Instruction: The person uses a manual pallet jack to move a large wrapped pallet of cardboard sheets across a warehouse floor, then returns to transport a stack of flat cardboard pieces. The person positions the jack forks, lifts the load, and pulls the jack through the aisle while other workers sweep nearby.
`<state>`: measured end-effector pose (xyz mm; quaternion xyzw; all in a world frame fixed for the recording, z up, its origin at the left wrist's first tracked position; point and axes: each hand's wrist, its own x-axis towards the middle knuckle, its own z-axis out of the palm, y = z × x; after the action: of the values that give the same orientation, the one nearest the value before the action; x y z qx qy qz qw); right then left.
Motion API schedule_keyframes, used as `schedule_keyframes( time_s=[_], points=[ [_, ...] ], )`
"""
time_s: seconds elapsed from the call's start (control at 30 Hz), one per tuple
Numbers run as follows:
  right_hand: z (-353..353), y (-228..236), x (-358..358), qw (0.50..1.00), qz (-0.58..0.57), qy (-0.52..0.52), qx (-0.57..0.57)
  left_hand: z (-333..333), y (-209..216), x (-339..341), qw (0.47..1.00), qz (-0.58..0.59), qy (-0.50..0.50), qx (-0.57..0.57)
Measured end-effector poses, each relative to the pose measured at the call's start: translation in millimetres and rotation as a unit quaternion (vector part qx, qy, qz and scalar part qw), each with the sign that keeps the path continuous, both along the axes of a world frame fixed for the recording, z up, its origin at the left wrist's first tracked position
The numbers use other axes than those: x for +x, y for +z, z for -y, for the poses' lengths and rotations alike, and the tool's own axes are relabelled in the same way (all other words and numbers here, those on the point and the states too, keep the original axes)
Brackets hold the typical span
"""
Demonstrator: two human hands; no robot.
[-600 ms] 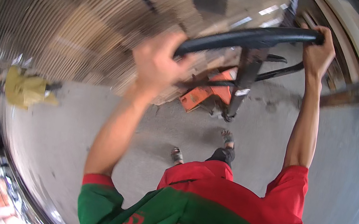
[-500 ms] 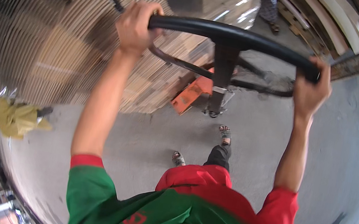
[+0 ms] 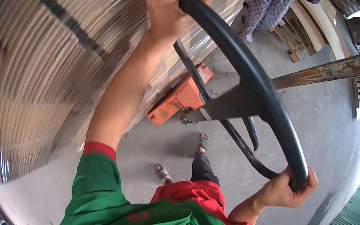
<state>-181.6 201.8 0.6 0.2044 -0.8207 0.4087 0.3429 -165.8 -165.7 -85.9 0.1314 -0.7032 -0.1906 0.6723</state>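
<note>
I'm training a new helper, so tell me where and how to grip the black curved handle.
Probably near both ends of the black curved handle, coming from the person's side, wrapping round the bar. It slants across the view, nearer end at the right hand, farther end at the left hand; the dark stem joins mid-bar, leaving both ends graspable.

Cardboard stack [image 3: 37, 102] stands left of the handle [image 3: 254, 75], the jack base [image 3: 179, 100] between them; post [image 3: 341, 72] lies right, boards [image 3: 308, 28] beyond the post.

Orange pallet jack [image 3: 178, 99] on grey floor [image 3: 320, 125]
</note>
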Motion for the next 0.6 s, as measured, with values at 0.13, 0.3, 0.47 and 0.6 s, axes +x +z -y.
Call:
schedule_keyframes(
  time_s=[0.13, 0.3, 0.47, 0.6],
  points=[
    [3, -4, -11, 0.997, -0.03, -0.059, 0.047, 0, -4, 0, 1.0, 0.002, -0.017, -0.002],
    [4, -2, -28, 0.993, -0.077, -0.054, 0.078, -3, 2, 2, 0.999, 0.005, -0.026, 0.018],
    [6, 0, -36, 0.998, -0.018, -0.041, 0.04, -5, 11, 6, 0.998, 0.027, -0.045, 0.024],
    [5, -1, -48, 0.994, -0.038, -0.067, 0.077, -4, 10, 9, 0.998, 0.031, -0.041, 0.024]
  ],
)
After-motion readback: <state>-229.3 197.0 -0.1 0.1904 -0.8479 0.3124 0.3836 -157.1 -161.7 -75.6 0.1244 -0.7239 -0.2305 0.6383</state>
